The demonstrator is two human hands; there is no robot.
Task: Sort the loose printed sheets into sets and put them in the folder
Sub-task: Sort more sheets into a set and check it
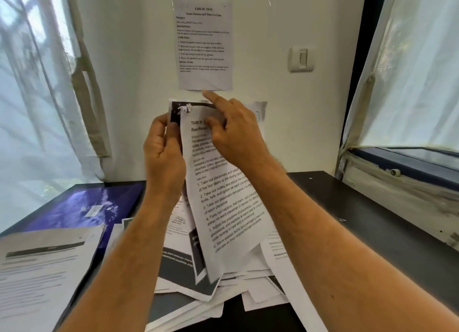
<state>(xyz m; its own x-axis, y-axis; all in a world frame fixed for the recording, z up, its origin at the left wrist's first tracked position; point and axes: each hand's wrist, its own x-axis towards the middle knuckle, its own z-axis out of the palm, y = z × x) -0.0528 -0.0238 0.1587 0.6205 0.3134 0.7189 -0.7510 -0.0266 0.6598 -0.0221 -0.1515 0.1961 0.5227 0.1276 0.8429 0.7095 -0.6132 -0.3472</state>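
Dark and cluttered, the counter runs below a pale wall with curtained windows at 9 and 3 o'clock and a taped notice at 12. Raised in front of it is a held set of sheets: the left hand pinches its upper left edge, fingers curled on the paper, while the right hand curls its grip on the top near the torn corner, index finger stretched out. What the right fingertips are working at, perhaps a staple, is too small to tell. Sorting looks early. A loose heap of sheets lies at 6 o'clock, another pile at 8, and the purple folder at 9 to 10 o'clock shows nothing visibly filed. How many pages the hands hold is hidden, and the left pile is cut off by the frame.
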